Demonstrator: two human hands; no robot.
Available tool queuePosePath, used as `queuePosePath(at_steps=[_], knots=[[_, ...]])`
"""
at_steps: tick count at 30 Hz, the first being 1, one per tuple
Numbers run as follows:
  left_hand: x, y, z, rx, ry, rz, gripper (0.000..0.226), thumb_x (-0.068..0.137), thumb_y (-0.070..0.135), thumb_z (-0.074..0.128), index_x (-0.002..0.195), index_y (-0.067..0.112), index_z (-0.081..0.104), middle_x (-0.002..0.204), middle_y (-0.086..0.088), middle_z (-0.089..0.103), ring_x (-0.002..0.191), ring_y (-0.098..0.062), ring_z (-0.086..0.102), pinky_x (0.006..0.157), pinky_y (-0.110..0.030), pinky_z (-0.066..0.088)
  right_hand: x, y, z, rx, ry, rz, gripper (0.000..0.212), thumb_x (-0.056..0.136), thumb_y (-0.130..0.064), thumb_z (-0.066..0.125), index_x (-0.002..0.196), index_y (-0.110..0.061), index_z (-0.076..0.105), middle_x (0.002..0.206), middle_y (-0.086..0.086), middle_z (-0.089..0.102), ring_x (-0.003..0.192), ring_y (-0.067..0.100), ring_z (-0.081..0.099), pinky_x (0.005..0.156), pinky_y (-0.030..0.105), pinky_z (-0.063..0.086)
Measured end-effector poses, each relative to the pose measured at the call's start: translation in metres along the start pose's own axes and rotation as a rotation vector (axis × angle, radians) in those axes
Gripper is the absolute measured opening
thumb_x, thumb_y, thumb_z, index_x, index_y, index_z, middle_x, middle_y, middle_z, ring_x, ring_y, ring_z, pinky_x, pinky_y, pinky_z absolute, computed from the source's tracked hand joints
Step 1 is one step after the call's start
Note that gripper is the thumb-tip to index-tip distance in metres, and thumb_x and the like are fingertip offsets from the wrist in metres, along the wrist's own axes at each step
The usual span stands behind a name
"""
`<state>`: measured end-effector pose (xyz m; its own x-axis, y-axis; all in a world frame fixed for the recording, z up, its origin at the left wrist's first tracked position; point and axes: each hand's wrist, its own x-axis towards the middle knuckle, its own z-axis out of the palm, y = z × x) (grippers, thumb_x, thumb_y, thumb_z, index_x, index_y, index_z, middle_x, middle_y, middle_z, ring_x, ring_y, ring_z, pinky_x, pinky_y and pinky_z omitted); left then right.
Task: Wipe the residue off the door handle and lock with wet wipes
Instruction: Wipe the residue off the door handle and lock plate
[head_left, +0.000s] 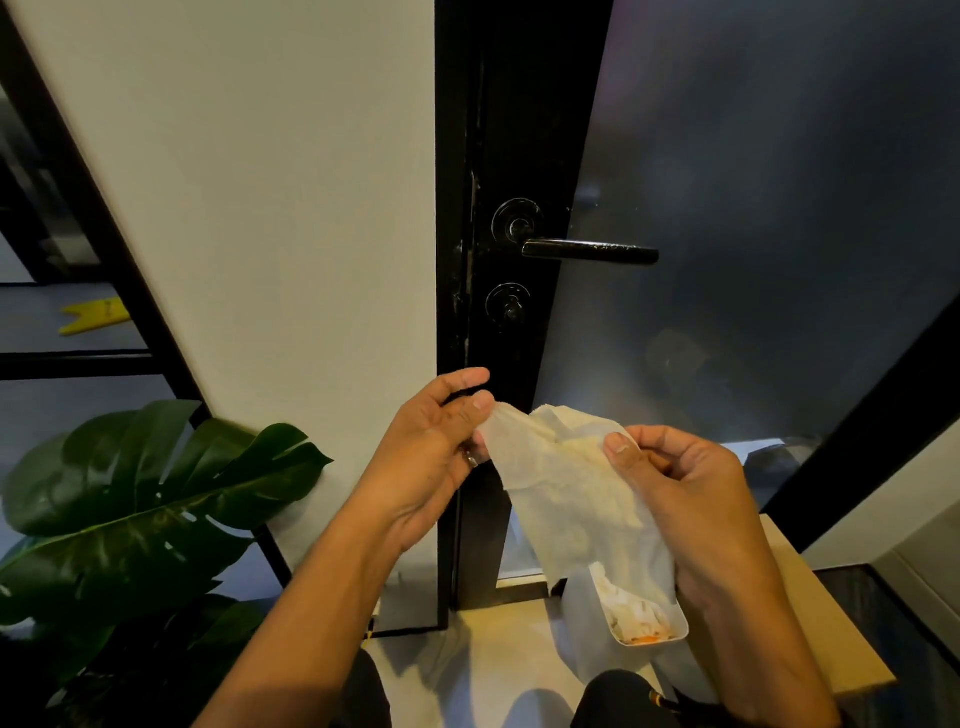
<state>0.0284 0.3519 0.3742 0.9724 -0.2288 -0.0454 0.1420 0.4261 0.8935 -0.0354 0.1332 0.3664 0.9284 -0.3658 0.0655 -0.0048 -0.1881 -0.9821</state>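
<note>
Black framing and frosted glass fill the door ahead of you, with one lever handle (589, 251) and one round lock (508, 307) just below it, both glossy and streaked. You stretch one thin, translucent wet wipe (563, 483) below them: your left hand (434, 447) pinches its left edge, your right hand (685, 486) its right. One white bin (641, 610) underneath holds crumpled wipes.
</note>
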Motion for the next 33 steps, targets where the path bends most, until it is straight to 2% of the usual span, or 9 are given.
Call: queuePosePath(at_steps=[2, 5, 9, 13, 18, 23, 25, 29, 33], knots=[[-0.004, -0.016, 0.005, -0.231, -0.027, -0.127, 0.040, 0.098, 0.031, 0.069, 0.132, 0.011, 0.066, 0.126, -0.018, 0.066, 0.116, -0.031, 0.063, 0.112, -0.050, 0.050, 0.001, 0.000, 0.003, -0.016, 0.000, -0.014, 0.012, 0.092, -0.037, 0.072, 0.099, -0.028, 0.077, 0.096, -0.004, 0.079, 0.093, 0.024, 0.077, 0.084, 0.051, 0.065], [-0.019, -0.056, 0.017, -0.247, -0.178, -0.380, 0.064, 0.089, 0.063, 0.077, 0.126, 0.012, 0.073, 0.133, -0.016, 0.070, 0.125, -0.032, 0.064, 0.107, -0.049, 0.053, 0.003, -0.001, 0.008, -0.020, -0.008, -0.030, 0.018, 0.090, -0.045, 0.069, 0.100, -0.031, 0.075, 0.097, -0.004, 0.078, 0.092, 0.026, 0.076, 0.081, 0.047, 0.066], [-0.028, -0.092, 0.024, -0.277, -0.210, -0.573, 0.084, 0.075, 0.053, 0.092, 0.142, 0.013, 0.062, 0.136, -0.015, 0.071, 0.129, -0.033, 0.065, 0.112, -0.049, 0.052, 0.007, 0.000, 0.011, -0.038, 0.014, -0.040, 0.018, 0.090, -0.047, 0.067, 0.100, -0.033, 0.072, 0.101, -0.003, 0.076, 0.093, 0.026, 0.074, 0.082, 0.042, 0.065], [-0.018, -0.086, 0.030, -0.200, -0.071, -0.407, 0.075, 0.081, 0.031, 0.092, 0.147, 0.020, 0.057, 0.134, -0.014, 0.072, 0.120, -0.029, 0.071, 0.090, -0.040, 0.062, 0.012, 0.003, 0.006, 0.015, 0.052, 0.001, 0.004, 0.096, -0.035, 0.068, 0.096, -0.032, 0.070, 0.105, 0.001, 0.074, 0.097, 0.030, 0.072, 0.083, 0.046, 0.064], [-0.011, -0.057, 0.022, 0.184, -0.007, -0.013, 0.060, 0.079, 0.033, 0.080, 0.137, 0.028, 0.062, 0.109, -0.010, 0.080, 0.108, -0.021, 0.076, 0.097, -0.032, 0.060, 0.018, 0.012, 0.006, -0.036, 0.193, -0.011, 0.009, 0.096, -0.039, 0.071, 0.095, -0.030, 0.072, 0.098, 0.001, 0.074, 0.093, 0.028, 0.071, 0.086, 0.050, 0.064], [-0.009, -0.032, 0.009, 0.380, 0.000, 0.169, 0.037, 0.085, 0.020, 0.083, 0.121, 0.022, 0.076, 0.111, -0.001, 0.080, 0.105, -0.016, 0.076, 0.091, -0.025, 0.063, 0.023, 0.012, 0.013, -0.031, 0.227, -0.047, 0.020, 0.094, -0.038, 0.074, 0.104, -0.022, 0.067, 0.085, 0.002, 0.070, 0.084, 0.024, 0.070, 0.070, 0.032, 0.060], [-0.009, -0.024, 0.004, 0.458, 0.000, 0.190, 0.037, 0.083, 0.013, 0.087, 0.119, 0.022, 0.079, 0.111, 0.003, 0.079, 0.102, -0.014, 0.075, 0.088, -0.023, 0.063, 0.021, 0.009, 0.014, -0.029, 0.206, -0.099, 0.017, 0.094, -0.039, 0.073, 0.100, -0.023, 0.070, 0.077, 0.004, 0.069, 0.078, 0.024, 0.068, 0.067, 0.032, 0.060], [-0.007, -0.011, -0.006, 0.514, -0.002, 0.228, 0.035, 0.078, 0.018, 0.088, 0.110, 0.030, 0.081, 0.113, 0.003, 0.079, 0.105, -0.017, 0.074, 0.090, -0.026, 0.064, 0.012, 0.004, 0.010, -0.017, 0.053, -0.200, 0.025, 0.084, -0.049, 0.070, 0.103, -0.033, 0.075, 0.093, -0.014, 0.077, 0.092, 0.017, 0.075, 0.072, 0.028, 0.065], [-0.004, 0.002, -0.013, 0.751, -0.012, 0.332, 0.027, 0.096, 0.019, 0.076, 0.114, 0.039, 0.077, 0.116, 0.012, 0.073, 0.109, -0.007, 0.068, 0.094, -0.015, 0.057, 0.006, -0.005, 0.006, -0.048, -0.064, -0.309, 0.030, 0.081, -0.040, 0.075, 0.110, -0.042, 0.072, 0.100, -0.030, 0.075, 0.100, 0.002, 0.074, 0.074, 0.015, 0.060]])
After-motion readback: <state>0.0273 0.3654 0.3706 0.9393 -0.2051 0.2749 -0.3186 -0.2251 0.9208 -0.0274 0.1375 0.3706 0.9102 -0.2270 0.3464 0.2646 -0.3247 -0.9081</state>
